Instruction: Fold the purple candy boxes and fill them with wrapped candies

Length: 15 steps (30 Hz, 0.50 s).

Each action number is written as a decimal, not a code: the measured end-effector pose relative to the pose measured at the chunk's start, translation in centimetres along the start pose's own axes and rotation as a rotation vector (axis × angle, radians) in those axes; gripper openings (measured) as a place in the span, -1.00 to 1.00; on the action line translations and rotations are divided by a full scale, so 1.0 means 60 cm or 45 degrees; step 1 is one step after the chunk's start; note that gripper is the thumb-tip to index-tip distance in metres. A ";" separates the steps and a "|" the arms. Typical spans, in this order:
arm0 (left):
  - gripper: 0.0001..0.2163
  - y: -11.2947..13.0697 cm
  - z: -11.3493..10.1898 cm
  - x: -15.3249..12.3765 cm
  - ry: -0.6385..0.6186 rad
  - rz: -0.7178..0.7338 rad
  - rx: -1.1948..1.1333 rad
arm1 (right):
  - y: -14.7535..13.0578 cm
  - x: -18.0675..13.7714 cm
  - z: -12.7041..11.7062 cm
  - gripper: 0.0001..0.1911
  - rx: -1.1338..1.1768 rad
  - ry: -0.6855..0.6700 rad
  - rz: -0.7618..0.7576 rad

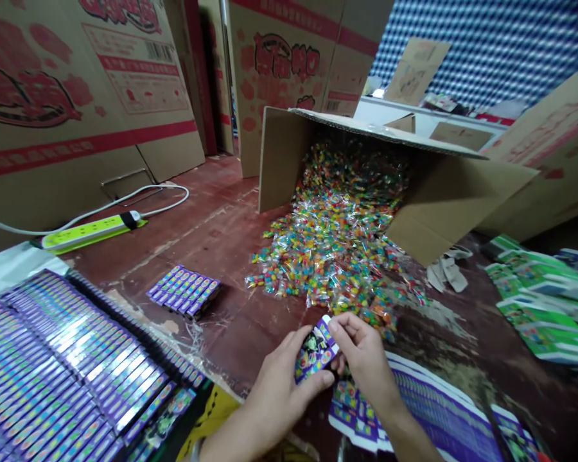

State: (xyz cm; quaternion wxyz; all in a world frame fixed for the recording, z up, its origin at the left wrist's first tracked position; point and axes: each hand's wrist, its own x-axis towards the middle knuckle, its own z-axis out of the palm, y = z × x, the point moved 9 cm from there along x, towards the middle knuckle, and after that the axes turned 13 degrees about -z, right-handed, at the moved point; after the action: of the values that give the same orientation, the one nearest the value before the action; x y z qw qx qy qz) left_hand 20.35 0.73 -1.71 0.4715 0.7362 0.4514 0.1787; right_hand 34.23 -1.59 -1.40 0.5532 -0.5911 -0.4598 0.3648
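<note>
Near the bottom middle, a small purple printed carton (314, 351) is held over the table. My left hand (289, 378) is closed around its sides, thumb along the lower edge. With bent fingers, my right hand (359, 350) pinches the carton's upper right end, where a white flap edge shows. Whether anything is inside the carton cannot be seen. Under and beside my right wrist lie fanned-out flat purple cartons (443, 404). Just beyond my hands spreads a heap of clear packets of colourful candy (332, 250), spilling from a cardboard box (428, 218) on its side.
Rows of filled-out purple cartons (67, 359) stand at left, with a smaller group (183, 290) nearer the middle. A yellow-green power strip (89, 232) with a white cord lies behind them. Green flat cartons (544, 308) and white gloves (447, 273) are at right. Large cardboard boxes (87, 83) stand behind.
</note>
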 end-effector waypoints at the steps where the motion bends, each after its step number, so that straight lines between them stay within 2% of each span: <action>1: -0.48 -0.007 -0.006 0.001 -0.033 -0.049 -0.048 | 0.003 -0.004 0.009 -0.67 0.032 0.006 0.002; 3: -0.53 -0.019 -0.018 -0.003 -0.065 -0.096 -0.084 | 0.009 -0.012 0.023 -0.66 0.079 0.027 0.015; 8: -0.33 -0.027 -0.035 -0.027 -0.018 -0.021 0.057 | 0.019 -0.018 0.041 -0.64 0.053 0.054 0.035; 11: -0.36 -0.030 -0.038 -0.033 -0.001 -0.019 0.086 | 0.016 -0.016 0.050 -0.65 0.000 0.047 0.020; 13: -0.37 -0.032 -0.042 -0.031 -0.024 -0.038 -0.025 | 0.010 -0.018 0.059 -0.66 0.006 0.008 -0.016; 15: -0.43 -0.035 -0.045 -0.026 -0.118 -0.059 -0.269 | -0.002 -0.023 0.074 -0.68 0.034 -0.102 -0.094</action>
State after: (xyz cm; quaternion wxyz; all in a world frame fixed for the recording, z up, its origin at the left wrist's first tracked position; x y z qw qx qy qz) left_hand 16.66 1.19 -1.92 0.5710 0.6792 0.4245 0.1800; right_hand 29.63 -1.47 -1.94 0.5553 -0.5512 -0.4981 0.3737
